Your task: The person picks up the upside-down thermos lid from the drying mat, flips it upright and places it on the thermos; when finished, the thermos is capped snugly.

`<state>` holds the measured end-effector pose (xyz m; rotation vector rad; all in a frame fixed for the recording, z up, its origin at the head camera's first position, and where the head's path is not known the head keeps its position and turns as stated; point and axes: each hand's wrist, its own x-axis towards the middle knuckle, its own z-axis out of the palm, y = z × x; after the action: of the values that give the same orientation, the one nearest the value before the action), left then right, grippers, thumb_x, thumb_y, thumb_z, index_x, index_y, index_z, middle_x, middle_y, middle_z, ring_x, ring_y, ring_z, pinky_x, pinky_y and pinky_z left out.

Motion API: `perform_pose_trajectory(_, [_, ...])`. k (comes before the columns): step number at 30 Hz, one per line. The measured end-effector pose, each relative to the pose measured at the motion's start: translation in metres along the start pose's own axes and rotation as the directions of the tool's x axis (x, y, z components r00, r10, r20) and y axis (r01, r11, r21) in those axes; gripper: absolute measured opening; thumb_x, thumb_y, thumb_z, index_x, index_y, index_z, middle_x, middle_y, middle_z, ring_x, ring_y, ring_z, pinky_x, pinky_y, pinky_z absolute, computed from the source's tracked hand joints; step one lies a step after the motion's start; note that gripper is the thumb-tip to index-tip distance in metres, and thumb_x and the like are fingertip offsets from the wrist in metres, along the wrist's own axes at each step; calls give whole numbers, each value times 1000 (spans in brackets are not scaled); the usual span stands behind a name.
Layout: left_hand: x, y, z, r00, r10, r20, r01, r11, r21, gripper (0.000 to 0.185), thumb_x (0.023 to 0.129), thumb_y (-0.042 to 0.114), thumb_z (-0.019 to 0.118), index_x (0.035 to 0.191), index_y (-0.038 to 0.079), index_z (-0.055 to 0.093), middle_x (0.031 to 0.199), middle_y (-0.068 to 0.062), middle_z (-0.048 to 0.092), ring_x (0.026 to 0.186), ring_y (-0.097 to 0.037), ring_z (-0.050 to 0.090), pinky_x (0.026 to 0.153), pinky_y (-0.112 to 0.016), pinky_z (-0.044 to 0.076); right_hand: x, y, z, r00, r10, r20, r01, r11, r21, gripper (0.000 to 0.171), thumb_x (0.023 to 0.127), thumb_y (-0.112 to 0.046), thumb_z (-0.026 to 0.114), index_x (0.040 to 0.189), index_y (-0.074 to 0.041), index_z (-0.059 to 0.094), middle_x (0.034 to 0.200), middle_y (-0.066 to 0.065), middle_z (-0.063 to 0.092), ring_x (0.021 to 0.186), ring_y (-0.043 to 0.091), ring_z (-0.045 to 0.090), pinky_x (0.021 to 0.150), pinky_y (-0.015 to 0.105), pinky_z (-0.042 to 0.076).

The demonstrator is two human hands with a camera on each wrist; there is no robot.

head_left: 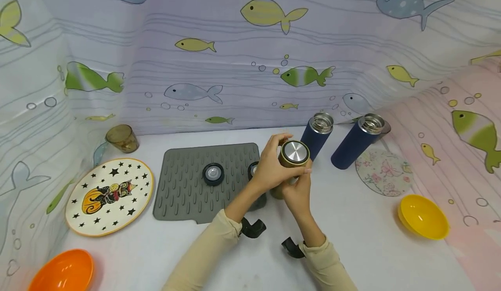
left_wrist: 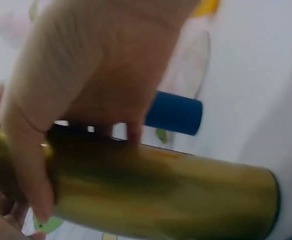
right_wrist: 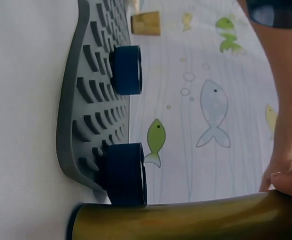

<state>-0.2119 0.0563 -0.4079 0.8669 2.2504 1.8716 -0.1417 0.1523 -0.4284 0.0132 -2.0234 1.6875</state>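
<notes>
Both hands hold a gold flask [head_left: 291, 162] upright over the table, just right of the grey mat. Its lid [head_left: 295, 151] has a silver top. My left hand [head_left: 274, 164] wraps round the flask's upper part at the lid. My right hand [head_left: 299, 187] grips the body lower down. In the left wrist view my left hand [left_wrist: 86, 75] curls over the gold flask [left_wrist: 175, 190]. The right wrist view shows the gold flask [right_wrist: 185, 220] with a fingertip [right_wrist: 290, 182] on it.
Two open blue flasks [head_left: 318, 138] [head_left: 357, 143] stand behind the hands. Two blue lids [head_left: 213, 174] [right_wrist: 127, 172] lie on the grey mat [head_left: 184, 191]. A starred plate [head_left: 109, 195], brown cup [head_left: 122, 138], orange bowl [head_left: 64, 271], yellow bowl [head_left: 423, 217] and floral coaster [head_left: 381, 171] sit around.
</notes>
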Motion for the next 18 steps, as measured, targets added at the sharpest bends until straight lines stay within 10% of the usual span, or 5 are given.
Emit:
perform_pose_trajectory(4, [0,-3,-1,998,41,57,-27,974,-227,86,75,9,78,149,5,34,155,-13,37,144,-30,33,120,-53,21,0,0,-1,1000,2,4,-2,1000,-12,71,77,16,67,139,10,34,130,31,51,115,21,50,96,32,39])
perform_pose_trajectory(9, [1,-3,0,996,32,79,-31,999,-22,86,74,20,85,146,10,40,149,-9,43,140,-25,36,116,-49,28,-1,-1,-1,1000,15,-5,-15,1000,4,70,72,21,61,136,12,35,124,31,53,112,21,52,99,32,41])
perform_pose_trajectory(15, [3,-5,-6,995,25,102,-4,981,-195,91,76,29,83,151,10,36,159,-11,29,147,-26,27,119,-58,20,0,-1,1,1000,-10,12,10,1000,-10,72,77,14,71,139,10,35,135,30,47,124,31,47,107,47,35])
perform_pose_trajectory(18, [2,-3,-4,1000,19,16,-19,999,-50,94,71,40,88,148,15,40,154,-3,35,144,-17,31,117,-53,26,1,-1,0,1000,-22,0,22,1000,-18,66,75,17,68,134,11,40,131,29,48,117,17,49,100,33,39])
